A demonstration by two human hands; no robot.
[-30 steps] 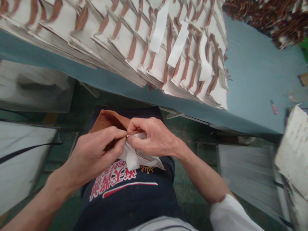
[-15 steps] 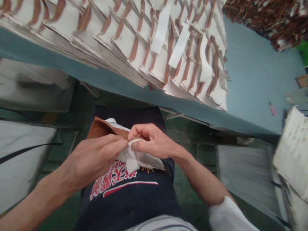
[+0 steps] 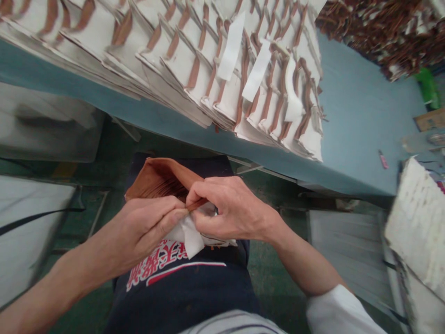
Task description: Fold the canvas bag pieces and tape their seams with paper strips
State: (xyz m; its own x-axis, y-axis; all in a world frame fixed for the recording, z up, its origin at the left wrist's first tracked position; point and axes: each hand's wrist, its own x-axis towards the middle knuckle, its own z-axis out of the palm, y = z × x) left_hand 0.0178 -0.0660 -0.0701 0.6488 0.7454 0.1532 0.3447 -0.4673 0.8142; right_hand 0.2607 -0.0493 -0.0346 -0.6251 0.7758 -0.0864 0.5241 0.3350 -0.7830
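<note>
Over my lap I hold a stack of brown leather pieces [image 3: 162,178] with white backing and a white paper strip [image 3: 193,239] hanging from it. My left hand [image 3: 146,227] pinches the edge of the stack between thumb and fingers. My right hand [image 3: 231,208] is closed on the same edge from the right, its fingertips meeting those of the left hand. On the blue table [image 3: 354,116] ahead lie fanned rows of white-and-brown cut pieces [image 3: 194,60] with loose white strips on top.
A heap of brown and white scraps [image 3: 382,28] fills the table's far right corner. A small pink object [image 3: 383,160] lies near the table's right edge. A rough white stack [image 3: 420,227] stands at the right. Grey boxes [image 3: 48,130] sit under the table at left.
The brown leather stack has turned up, showing more of its brown face. My right hand has shifted forward over the edge; both hands stay pinched together.
</note>
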